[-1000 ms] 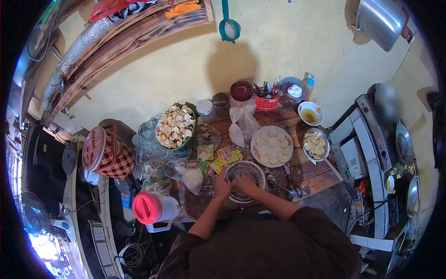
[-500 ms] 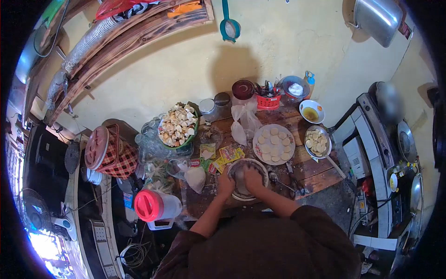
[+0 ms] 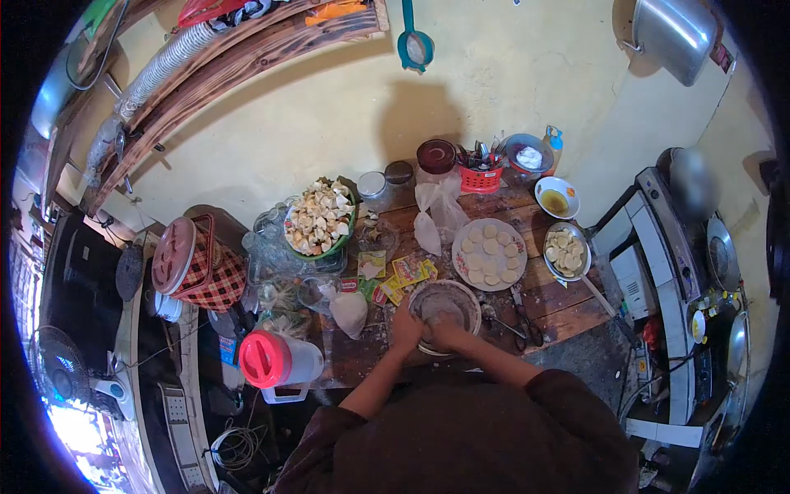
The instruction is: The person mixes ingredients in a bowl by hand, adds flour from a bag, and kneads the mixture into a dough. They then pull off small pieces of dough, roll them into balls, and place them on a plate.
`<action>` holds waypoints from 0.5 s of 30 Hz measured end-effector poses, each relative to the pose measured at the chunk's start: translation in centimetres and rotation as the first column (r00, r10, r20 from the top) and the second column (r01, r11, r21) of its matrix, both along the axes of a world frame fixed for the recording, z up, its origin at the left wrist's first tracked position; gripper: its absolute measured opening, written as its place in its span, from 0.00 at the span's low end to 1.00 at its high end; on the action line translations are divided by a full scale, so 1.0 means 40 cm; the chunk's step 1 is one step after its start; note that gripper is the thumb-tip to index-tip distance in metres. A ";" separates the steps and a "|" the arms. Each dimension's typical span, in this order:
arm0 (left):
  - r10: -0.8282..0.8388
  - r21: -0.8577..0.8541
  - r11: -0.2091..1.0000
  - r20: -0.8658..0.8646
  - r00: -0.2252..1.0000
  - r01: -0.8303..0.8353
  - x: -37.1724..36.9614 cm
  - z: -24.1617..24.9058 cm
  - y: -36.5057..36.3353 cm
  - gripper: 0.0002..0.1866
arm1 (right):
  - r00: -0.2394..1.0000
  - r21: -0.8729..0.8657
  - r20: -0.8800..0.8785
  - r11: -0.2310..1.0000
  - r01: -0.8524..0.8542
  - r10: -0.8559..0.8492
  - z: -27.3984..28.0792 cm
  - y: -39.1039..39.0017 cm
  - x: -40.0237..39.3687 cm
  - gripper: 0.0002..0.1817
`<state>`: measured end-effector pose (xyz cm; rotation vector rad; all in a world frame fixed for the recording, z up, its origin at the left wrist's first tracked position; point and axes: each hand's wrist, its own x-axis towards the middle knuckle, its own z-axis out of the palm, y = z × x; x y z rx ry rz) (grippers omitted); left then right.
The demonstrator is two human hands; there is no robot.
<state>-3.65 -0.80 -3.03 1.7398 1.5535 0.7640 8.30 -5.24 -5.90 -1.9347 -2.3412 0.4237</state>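
Note:
A round white-rimmed bowl (image 3: 471,301) stands at the table's near edge, with a pale, floury-looking coating or mixture inside. My left hand (image 3: 408,331) is at the bowl's left rim, its fingers closed around the edge. Down inside the bowl, my right hand (image 3: 447,331) is curled near the bottom front; whatever its fingers hold is hidden. Behind and to the right lies a floral plate (image 3: 491,286) with several flat, round pale pieces (image 3: 491,246). Just right of the bowl are a spoon (image 3: 504,321) and dark-handled scissors (image 3: 527,319).
Yellow and green packets (image 3: 409,270) and a bag of white powder (image 3: 349,313) lie to the left. A green basin (image 3: 352,216) holds cut pieces. A pan of pale slices (image 3: 564,250), a bowl of yellowish liquid (image 3: 557,199) and a red-lidded jug (image 3: 267,360) surround the work area.
My right hand has moved lower and toward the front of the bowl, exposing more of its inside. My left hand stays at the left rim. The whole view has shifted slightly.

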 end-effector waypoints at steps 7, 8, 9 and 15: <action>-0.010 0.038 0.999 -0.022 1.000 0.011 -0.001 -0.012 0.004 0.27 | 0.982 -0.297 -0.187 0.953 -0.050 -0.007 -0.011 0.055 0.011 0.18; -0.015 0.031 0.999 -0.017 1.000 0.016 -0.004 -0.027 0.007 0.27 | 0.962 -0.331 -0.237 0.942 0.049 -0.133 -0.012 0.058 0.010 0.16; -0.020 0.025 0.999 -0.011 1.000 0.021 -0.005 -0.032 0.006 0.26 | 0.925 -0.368 -0.280 0.919 0.143 -0.256 -0.019 0.062 0.011 0.15; -0.014 0.298 0.955 0.022 1.000 0.007 -0.017 -0.024 0.010 0.24 | 0.865 -0.133 -0.449 0.974 0.183 -0.223 0.008 0.074 0.084 0.15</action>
